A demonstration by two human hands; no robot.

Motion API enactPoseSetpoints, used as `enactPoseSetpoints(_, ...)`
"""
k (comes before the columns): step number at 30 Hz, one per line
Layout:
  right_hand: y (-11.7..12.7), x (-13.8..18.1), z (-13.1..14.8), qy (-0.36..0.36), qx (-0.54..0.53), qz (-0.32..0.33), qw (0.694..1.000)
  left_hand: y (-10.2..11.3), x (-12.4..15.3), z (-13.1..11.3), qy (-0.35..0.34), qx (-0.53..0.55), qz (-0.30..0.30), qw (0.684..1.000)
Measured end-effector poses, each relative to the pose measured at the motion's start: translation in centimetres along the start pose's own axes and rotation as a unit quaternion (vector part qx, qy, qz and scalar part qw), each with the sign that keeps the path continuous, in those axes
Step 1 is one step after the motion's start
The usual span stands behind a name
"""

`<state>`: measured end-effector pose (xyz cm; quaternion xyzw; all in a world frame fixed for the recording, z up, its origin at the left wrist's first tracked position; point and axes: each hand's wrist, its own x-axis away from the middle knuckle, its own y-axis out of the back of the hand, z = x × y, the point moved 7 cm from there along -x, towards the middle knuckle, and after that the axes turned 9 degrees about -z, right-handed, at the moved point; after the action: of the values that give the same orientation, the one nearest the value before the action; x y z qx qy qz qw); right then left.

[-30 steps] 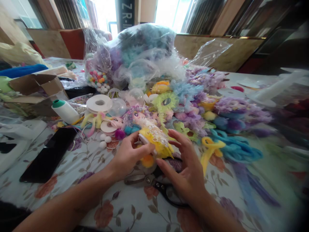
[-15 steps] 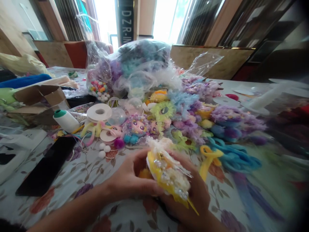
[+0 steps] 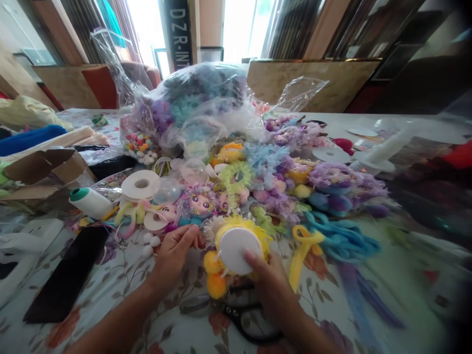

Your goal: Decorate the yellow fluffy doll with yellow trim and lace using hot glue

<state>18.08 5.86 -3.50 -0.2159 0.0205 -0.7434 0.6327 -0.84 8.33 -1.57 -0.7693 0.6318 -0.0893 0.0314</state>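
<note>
Right hand (image 3: 271, 290) clamped on yellow toy (image 3: 213, 263), thumb pressed on its white disc (image 3: 236, 248); disc faces up, toy held just above the table (image 3: 121, 260), in front of the pile (image 3: 295, 187); left hand (image 3: 177, 250) at the toy's left edge, fingers curled together; whether they pinch anything, cannot tell. Step, as judged: working on the toy's back; next move calls for a steady disc and fine fingertip work at the fringe. Scissors (image 3: 239, 322) partly hidden under the right hand; pile blurred.

Hands: 2, left hand (image 3: 173, 253) & right hand (image 3: 269, 287). 1 yellow plush (image 3: 239, 246), 1 pr scissors (image 3: 232, 312), 1 black phone (image 3: 66, 278), 1 thread spool (image 3: 90, 201), 2 clear domes (image 3: 166, 190), approx. 3 white pompoms (image 3: 150, 242), 1 cardboard box (image 3: 40, 169), 1 plastic bag (image 3: 206, 103).
</note>
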Motion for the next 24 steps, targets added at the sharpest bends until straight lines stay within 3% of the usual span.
enactPoseSetpoints(4, -0.4, 0.1, -0.9, -0.039, -0.052, 0.019, 0.998, -0.2, 0.1, 0.7, 0.061, 0.054, 0.027, 0.996)
enactPoseSetpoints(10, -0.8, 0.0, -0.7, -0.038, -0.089, 0.030, 0.995, -1.9, 0.9, 0.6, 0.082, 0.085, 0.152, 0.981)
enactPoseSetpoints(13, -1.1, 0.1, -0.1, -0.026, -0.119, 0.029, 0.992, -1.7, 0.7, -0.3, 0.034, 0.041, 0.106, 0.993)
enactPoseSetpoints(16, -1.3, 0.0, 0.4, -0.028, -0.139, 0.024, 0.990, -0.5, 0.8, -2.3, -0.052, -0.016, 0.002, 0.999)
enactPoseSetpoints(18, -1.2, -0.1, 0.7, -0.026, -0.152, 0.017, 0.988, 0.2, 1.5, -3.2, -0.075, -0.087, -0.055, 0.992)
enactPoseSetpoints(21, -1.0, -0.3, 1.1, -0.010, -0.165, 0.007, 0.986, -1.0, 3.4, -2.6, -0.047, -0.224, 0.047, 0.972)
enactPoseSetpoints(24, -1.2, 0.0, 1.4, 0.001, -0.162, 0.023, 0.986, -2.6, 5.6, -0.7, 0.044, -0.193, 0.130, 0.972)
